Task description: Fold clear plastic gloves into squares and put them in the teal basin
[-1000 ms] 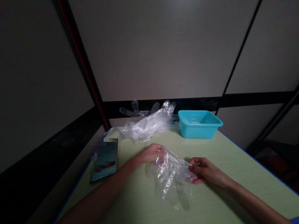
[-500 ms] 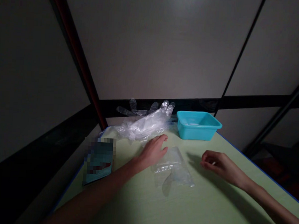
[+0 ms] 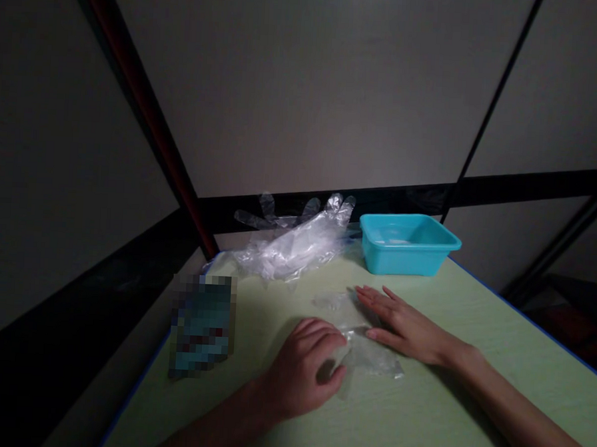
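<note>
In front of the turquoise tub point(image 3: 406, 261), right hand point(image 3: 407, 328) spread over clear plastic point(image 3: 376, 361); left hand point(image 3: 303, 370) curled, pinch unclear. Apparent smoothing needs light pressure.

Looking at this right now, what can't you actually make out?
All in the head view:
- The flat object at left: masked by pixelation.
- The clear plastic piece: its outline is partly covered by both hands, left hand and right hand.
- Whether the left fingers pinch it: too dim and blurred.
- The blue tub: its near wall hides part of the inside.
- The table's near side: cut off by the bottom edge.
</note>
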Tool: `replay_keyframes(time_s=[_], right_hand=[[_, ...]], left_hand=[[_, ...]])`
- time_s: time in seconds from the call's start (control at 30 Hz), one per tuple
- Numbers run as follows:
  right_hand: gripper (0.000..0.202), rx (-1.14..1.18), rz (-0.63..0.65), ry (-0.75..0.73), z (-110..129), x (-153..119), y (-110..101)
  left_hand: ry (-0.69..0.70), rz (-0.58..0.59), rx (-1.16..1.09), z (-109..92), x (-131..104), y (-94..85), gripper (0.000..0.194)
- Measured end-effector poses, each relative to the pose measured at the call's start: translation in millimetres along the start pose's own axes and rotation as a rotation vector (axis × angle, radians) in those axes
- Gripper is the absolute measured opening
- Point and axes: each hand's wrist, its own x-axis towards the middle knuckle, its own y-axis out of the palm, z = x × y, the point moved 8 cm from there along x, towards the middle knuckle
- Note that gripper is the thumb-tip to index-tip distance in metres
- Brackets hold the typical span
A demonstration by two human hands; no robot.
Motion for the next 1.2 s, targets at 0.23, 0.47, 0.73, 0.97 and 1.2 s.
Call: replay_keyframes(time_s=[0.23, 0.47, 0.73, 0.97, 1.2], right_hand=[[0.072, -0.13, 0.062, 0.01, 0.4, -6.3, 17.7], [0.072, -0.195, 0.017, 0.046, -4.7, -8.2, 20.1], [0.073, -0.22, 0.019, 0.068, -7.4, -9.7, 21.7], [0.073, -0.189, 0.003, 0.056, -4.3, -9.7, 19.7], [0.076, -0.119, 0.021, 0.019, -2.9, -9.7, 21.2]], left_hand=[[0.168, 0.098, 0.017, -16.3, -3.8, 13.2, 0.036], [0.187, 0.112, 0.067, -19.0, -5.4, 12.3, 0.037], [0.186, -0.019, 0.09, -20.7, -3.7, 2.7, 0.031], [0.259, 0.074, 0.119, -22.9, -7.3, 14.3, 0.018], [0.281, 0.042, 0.142, -21.7, -7.2, 12.3, 0.017]])
